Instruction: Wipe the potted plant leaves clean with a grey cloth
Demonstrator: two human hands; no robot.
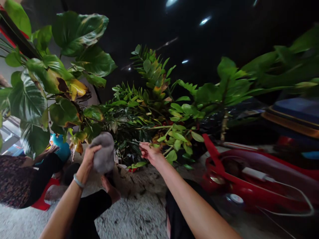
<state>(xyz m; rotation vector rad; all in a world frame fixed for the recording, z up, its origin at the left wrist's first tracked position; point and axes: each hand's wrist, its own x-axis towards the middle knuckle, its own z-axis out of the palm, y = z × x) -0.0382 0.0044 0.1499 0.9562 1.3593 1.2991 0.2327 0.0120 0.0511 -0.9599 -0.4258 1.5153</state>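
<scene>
A soft grey cloth (103, 153), folded or worn like a mitt, is gripped in my left hand (90, 158), with the thumb pressed against its side. My right hand (150, 154) reaches into the low leaves of a potted plant (178, 132). Its fingers are drawn together at the tip of a narrow leaf, which they seem to pinch; dark foliage hides the details. Dense green leaves (129, 124) stand just beyond both hands.
Large broad leaves (35, 96), some yellowed, hang at the left. Below them a person (17, 179) sits on a red stool (45, 196). A red basket-like container (239, 179) with a white charger (255, 173) and cable stands at the right. Debris dots the concrete floor (134, 212).
</scene>
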